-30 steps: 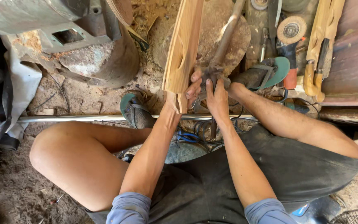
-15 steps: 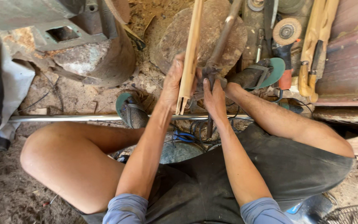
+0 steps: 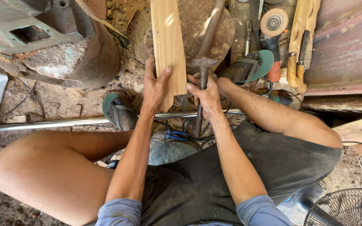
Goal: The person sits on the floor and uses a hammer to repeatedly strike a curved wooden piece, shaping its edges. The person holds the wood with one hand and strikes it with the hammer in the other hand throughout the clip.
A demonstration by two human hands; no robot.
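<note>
Here, left hand [image 3: 156,86] gripping plank [image 3: 168,46], top cut off, right hand [image 3: 206,94] on hammer [image 3: 202,79]

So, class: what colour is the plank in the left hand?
Pale yellowish tan, bare wood plank; head view.

Blue rolled sleeves [image 3: 118,211], dark dusty shorts [image 3: 206,180], green sandals [image 3: 120,111].
</note>
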